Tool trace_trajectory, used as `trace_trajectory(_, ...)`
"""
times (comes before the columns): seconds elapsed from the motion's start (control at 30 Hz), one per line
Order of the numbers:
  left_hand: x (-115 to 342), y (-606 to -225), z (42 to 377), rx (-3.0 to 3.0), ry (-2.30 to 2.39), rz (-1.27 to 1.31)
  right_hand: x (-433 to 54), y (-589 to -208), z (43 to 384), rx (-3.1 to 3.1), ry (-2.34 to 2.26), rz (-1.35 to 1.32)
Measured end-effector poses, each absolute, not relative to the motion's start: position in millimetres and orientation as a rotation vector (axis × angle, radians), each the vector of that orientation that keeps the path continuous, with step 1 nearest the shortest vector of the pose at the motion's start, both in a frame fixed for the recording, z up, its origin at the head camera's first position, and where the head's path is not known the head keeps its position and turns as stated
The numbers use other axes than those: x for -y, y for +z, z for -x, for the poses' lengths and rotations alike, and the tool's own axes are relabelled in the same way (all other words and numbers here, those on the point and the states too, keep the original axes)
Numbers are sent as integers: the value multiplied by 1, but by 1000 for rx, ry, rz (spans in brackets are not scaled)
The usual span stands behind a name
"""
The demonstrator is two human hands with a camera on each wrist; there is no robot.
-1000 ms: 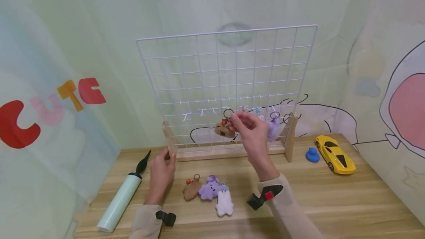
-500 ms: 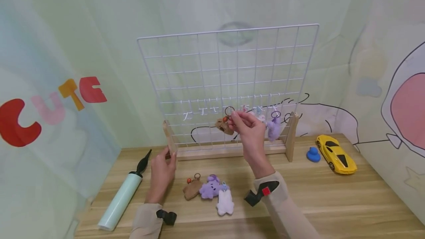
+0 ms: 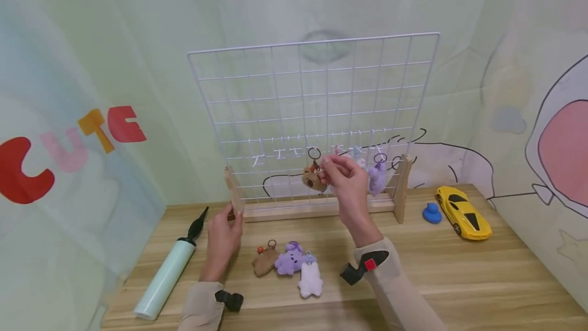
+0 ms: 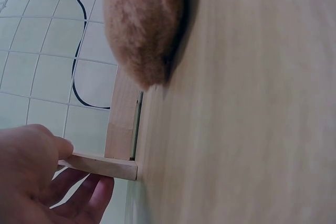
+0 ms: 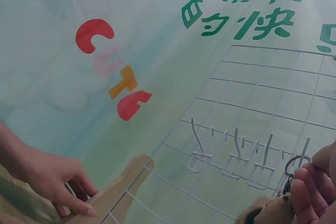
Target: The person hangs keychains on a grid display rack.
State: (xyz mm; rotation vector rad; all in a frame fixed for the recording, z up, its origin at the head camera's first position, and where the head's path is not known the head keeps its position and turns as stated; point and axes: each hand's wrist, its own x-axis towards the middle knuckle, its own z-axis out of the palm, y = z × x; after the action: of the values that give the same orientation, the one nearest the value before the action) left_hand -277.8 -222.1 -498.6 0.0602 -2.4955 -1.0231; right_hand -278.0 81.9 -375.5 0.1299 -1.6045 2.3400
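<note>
My right hand (image 3: 349, 183) pinches a brown plush keychain (image 3: 313, 180) by the part just under its metal ring, in front of the white wire grid rack (image 3: 313, 45). In the right wrist view the ring (image 5: 290, 169) overlaps the rightmost visible hook (image 5: 307, 144); cannot tell if it is around it. Thumb and fingers of my left hand (image 3: 222, 236) grip the rack's left wooden upright (image 4: 107, 167). Other white hooks (image 5: 236, 153) stick out to the left. A purple plush keychain (image 3: 377, 178) hangs at the right, and smaller pieces beside it are partly behind my right hand.
Before the rack lie a brown plush keychain (image 3: 265, 262), a purple one (image 3: 289, 261) and a white one (image 3: 311, 280). A pale green hand pump (image 3: 166, 277) lies at the left. A blue rubber duck (image 3: 432, 213) and yellow toy car (image 3: 464, 213) stand at the right.
The brown plush keychain in my right hand has turned and its ring has risen slightly toward the hooks. My left hand has stayed on the wooden upright.
</note>
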Motion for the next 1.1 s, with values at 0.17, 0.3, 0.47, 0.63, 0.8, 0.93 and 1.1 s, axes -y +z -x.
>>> trace_trajectory(0.17,223,-499,279,2503,-1020,-67,-87,-378,275,1685,2236,-119)
trace_trajectory(0.3,224,-499,279,2511,-1032,-72,-90,-383,269,1734,2159,-145)
trace_trajectory(0.47,224,-499,279,2516,-1043,-76,-95,-394,258,1829,2125,-169)
trace_trajectory(0.63,222,-499,279,2510,-1046,-75,-107,-415,246,2014,2055,-194)
trace_trajectory(0.8,220,-499,280,2513,-1049,-77,-120,-447,234,2192,2007,-224)
trace_trajectory(0.93,222,-499,280,2516,-1057,-88,-125,-474,233,2312,2037,-264)
trace_trajectory(1.1,224,-497,278,2526,-1071,-94,-123,-498,237,2500,2003,-385)
